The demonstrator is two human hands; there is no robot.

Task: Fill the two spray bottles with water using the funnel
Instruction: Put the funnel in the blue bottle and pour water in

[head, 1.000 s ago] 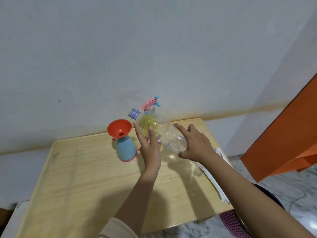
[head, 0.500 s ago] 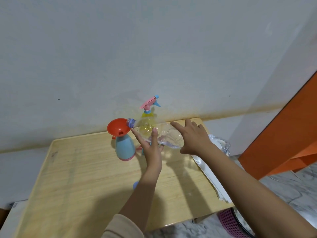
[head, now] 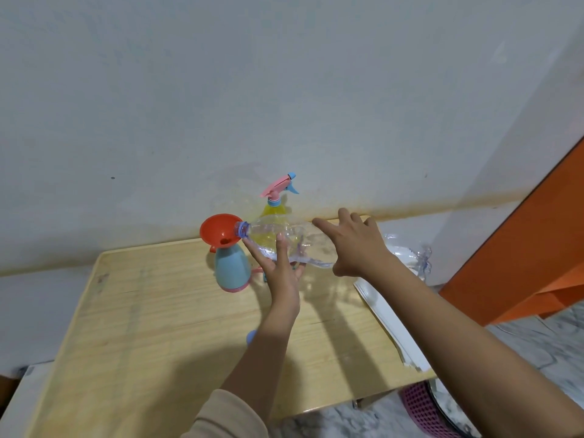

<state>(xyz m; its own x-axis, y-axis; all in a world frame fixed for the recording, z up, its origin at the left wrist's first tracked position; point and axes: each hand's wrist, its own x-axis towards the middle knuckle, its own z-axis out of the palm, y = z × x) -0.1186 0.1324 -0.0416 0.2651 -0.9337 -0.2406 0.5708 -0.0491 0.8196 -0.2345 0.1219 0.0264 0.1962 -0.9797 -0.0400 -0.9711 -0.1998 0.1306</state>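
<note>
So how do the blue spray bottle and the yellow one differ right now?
The blue spray bottle has no spray head and carries the red funnel; the yellow spray bottle wears its pink spray head. The blue one stands nearer the camera, the yellow one by the wall. Both stand upright on the table.

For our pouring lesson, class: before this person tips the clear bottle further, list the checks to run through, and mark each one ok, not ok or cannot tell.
1. Funnel seated upright in the blue spray bottle: ok.
2. Clear bottle mouth over the funnel rim: ok.
3. Left hand supports the clear bottle from below: ok.
4. Right hand steadies its base: ok.
5. Blue spray bottle stands flat on the table: ok.
6. Water flowing into the funnel: cannot tell.
</note>
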